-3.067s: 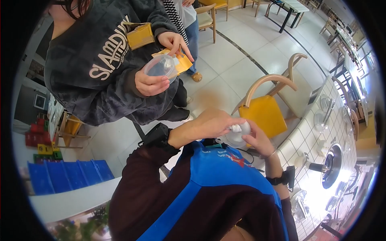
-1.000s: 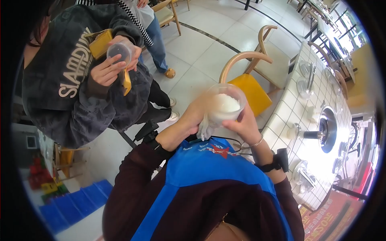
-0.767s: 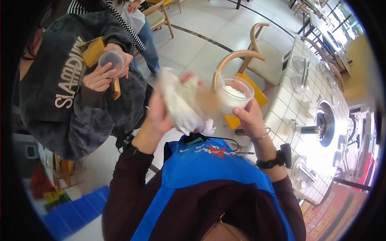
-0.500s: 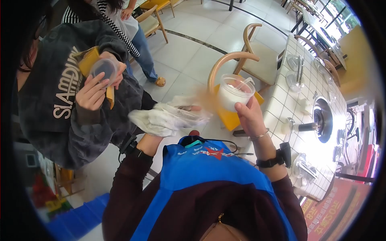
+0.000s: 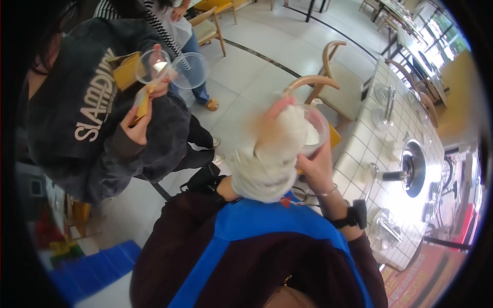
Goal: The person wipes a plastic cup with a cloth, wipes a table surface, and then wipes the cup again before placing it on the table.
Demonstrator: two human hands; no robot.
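In my right hand (image 5: 317, 168) is a clear plastic tub (image 5: 319, 126) with white contents, held at its side with the thumb in front. A pale handle (image 5: 316, 101) sticks up at its rim. A bunched white cloth (image 5: 272, 167) drapes over my left hand (image 5: 281, 107), leaving only some fingertips showing near the rim. The cloth overlaps the tub's left side, and most of the left hand is hidden beneath it.
At left, a person in a dark sweatshirt (image 5: 67, 108) holds clear round plastic pieces (image 5: 191, 70) and a yellow packet (image 5: 126, 72). Wooden chairs (image 5: 339, 97) stand ahead. A white tiled table (image 5: 354, 154) at right carries glassware and a round burner (image 5: 412, 167).
My left hand has brought the cloth right and up against the tub. The tub has shifted slightly down. The other person's clear piece now appears as two, spread apart.
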